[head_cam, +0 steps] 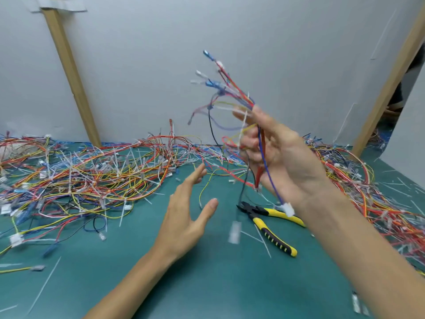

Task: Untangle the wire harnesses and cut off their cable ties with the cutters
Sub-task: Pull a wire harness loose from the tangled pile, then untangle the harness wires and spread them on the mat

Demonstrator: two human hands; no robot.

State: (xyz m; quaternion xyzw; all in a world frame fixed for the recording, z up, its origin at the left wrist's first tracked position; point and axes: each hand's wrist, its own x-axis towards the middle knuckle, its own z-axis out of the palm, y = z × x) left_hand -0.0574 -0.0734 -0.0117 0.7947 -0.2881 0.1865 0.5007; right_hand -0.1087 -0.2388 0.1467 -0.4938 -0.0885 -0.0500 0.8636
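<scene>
A tangled pile (80, 176) of red, yellow, blue and white harnesses with white ties covers the left of the green mat (207, 284), reaching back to the grey wall (138, 65). Just right of it the left hand (186, 210) hovers above the mat, released, fingers straight and spread, holding nothing. Next come the cutters (269, 224), lying flat on the mat with yellow-and-black handles spread and tip pointing up-left, untouched by either hand. Above them the right hand (276, 153) is raised, palm toward the camera, its fingers curled round one harness (230, 93). The harness's wire ends fan up and left, blurred, and a white tie (243, 120) sticks out by the fingertips. A blue wire runs down across the palm to a white plug (287, 209). A second heap (368, 192) of wires lies at the far right, behind the right forearm.
</scene>
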